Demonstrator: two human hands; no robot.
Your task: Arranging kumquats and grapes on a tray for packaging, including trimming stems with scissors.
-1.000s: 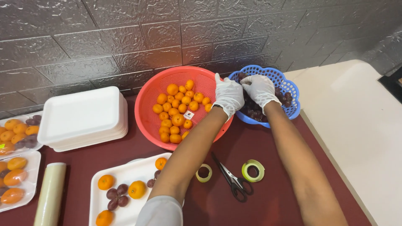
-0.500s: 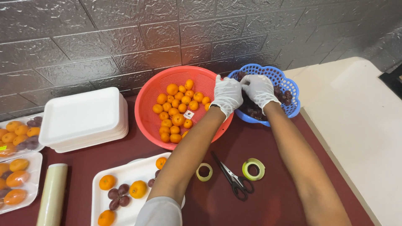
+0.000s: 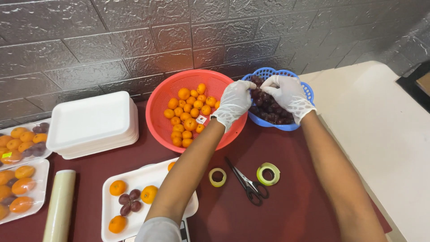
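Both of my hands wear white gloves and reach into a blue basket (image 3: 301, 123) of dark purple grapes (image 3: 268, 106) at the back right. My left hand (image 3: 234, 103) pinches grapes at the basket's left edge. My right hand (image 3: 286, 92) grips the bunch from above. A red basket (image 3: 157, 112) of small oranges (image 3: 188, 115) stands just left of the blue one. Near my left elbow lies a white foam tray (image 3: 134, 180) with three oranges and three dark grapes.
Black-handled scissors (image 3: 245, 183) and two tape rolls (image 3: 218, 177) (image 3: 268, 174) lie on the maroon tabletop (image 3: 277, 215). A stack of white foam trays (image 3: 92, 123), a roll of cling film (image 3: 59, 206) and wrapped fruit trays (image 3: 20, 179) sit left. A cream table (image 3: 385, 130) adjoins right.
Both hands stay in the blue basket of grapes; the fingers have shifted slightly on the bunch. Nothing else has moved.
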